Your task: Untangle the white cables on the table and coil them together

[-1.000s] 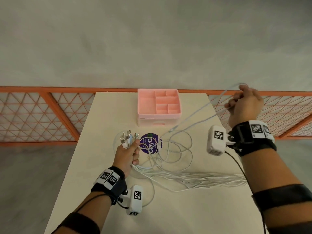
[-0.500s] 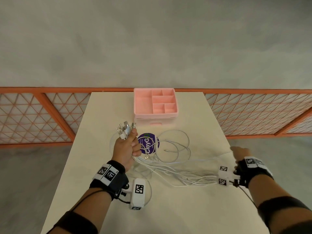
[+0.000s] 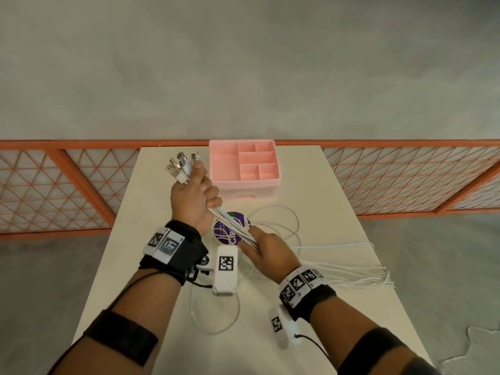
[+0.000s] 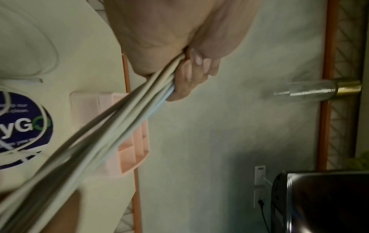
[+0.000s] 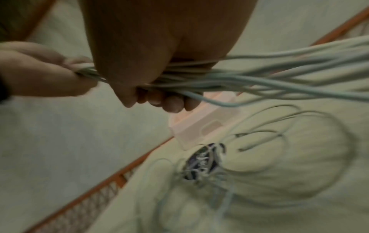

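Several white cables (image 3: 232,226) run as one bundle between my two hands above the table. My left hand (image 3: 193,194) grips the bundle in a fist just below its USB plugs (image 3: 180,167), raised near the pink organiser. In the left wrist view the cable bundle (image 4: 127,113) leaves my curled fingers (image 4: 187,74) diagonally. My right hand (image 3: 266,253) holds the same bundle a short way down; the right wrist view shows its fingers (image 5: 169,100) curled round the cables (image 5: 239,75). Loose loops (image 3: 284,226) and cable ends (image 3: 378,277) lie on the table.
A pink compartment organiser (image 3: 244,169) stands at the table's far middle. A purple round sticker (image 3: 230,231) sits under the cables. The cream table (image 3: 338,198) is narrow, with an orange lattice railing (image 3: 81,190) behind it and grey floor on both sides.
My left hand has risen and moved farther from me with the plug ends. My right hand came in from the table's right edge and now grips the bundle close to the left hand.
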Demonstrator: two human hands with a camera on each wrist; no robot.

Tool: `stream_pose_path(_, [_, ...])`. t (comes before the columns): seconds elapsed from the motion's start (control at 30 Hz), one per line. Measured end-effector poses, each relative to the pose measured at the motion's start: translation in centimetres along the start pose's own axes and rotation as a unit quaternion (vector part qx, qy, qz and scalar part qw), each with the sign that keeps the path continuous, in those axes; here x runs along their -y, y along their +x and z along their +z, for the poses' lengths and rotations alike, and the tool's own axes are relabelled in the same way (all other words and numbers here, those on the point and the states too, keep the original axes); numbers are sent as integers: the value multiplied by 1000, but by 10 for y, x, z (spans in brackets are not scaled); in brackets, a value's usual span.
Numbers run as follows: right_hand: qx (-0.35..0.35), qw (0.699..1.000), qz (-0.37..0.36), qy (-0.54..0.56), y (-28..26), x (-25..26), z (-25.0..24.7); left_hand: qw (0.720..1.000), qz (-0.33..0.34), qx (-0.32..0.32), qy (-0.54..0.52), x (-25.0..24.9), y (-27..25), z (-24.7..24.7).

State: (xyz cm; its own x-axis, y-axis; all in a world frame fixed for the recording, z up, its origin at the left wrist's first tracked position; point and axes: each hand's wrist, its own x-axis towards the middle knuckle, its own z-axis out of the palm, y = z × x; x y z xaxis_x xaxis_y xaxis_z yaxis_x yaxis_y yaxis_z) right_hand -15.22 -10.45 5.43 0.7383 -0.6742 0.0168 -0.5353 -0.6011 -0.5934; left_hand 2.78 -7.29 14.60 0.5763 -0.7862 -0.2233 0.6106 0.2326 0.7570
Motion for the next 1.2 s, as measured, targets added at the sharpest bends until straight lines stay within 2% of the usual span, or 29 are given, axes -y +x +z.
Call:
stream_pose_path(0.2, [29,987,77,-135,-28,-73,-19,999,20,-10,-40,-12,12,-23])
stream_pose_path(0.33, [61,962,185,-189,-50,-121,-43,997,16,-30,-63,-15,16,-40])
stream_pose_path(0.47, [79,932,284,-209,-76,-170,-89,997,0,-52,-57,-11,20,-59])
stream_pose_path(0.53, [43,916,314,-248,-82,-181,-116,997,-28,-52,-50,-3,17,-64])
stream_pose_path(0.63, [-95,895,330,-286,-84,-184,-145,994,-100,-37,-11,19,6,-64])
stream_pose_path(0.7, [-179,889,326,-266,-83,-185,-149,990,-136,-11,32,36,-4,-64])
stream_pose_path(0.77, [-216,879,330,-269,-83,-190,-142,984,-156,22,79,48,-12,-67])
stream_pose_path(0.8, [-205,872,339,-286,-84,-194,-135,981,-164,36,101,53,-15,-69])
stream_pose_path(0.87, [-117,869,374,-302,-88,-204,-114,973,-175,54,143,57,-20,-72])
stream_pose_path(0.97, [102,847,418,-311,-96,-213,-75,964,-177,61,191,59,-23,-74])
stream_pose_path(1.03, [211,819,437,-307,-100,-212,-56,960,-174,54,211,60,-25,-75])
stream_pose_path(1.1, [259,794,451,-316,-96,-209,-50,957,-172,54,225,61,-26,-77])
stream_pose_path(1.13, [270,795,445,-313,-90,-208,-51,955,-174,57,232,62,-27,-77])
stream_pose_path(1.2, [255,832,408,-277,-73,-200,-54,951,-178,65,243,65,-29,-79])
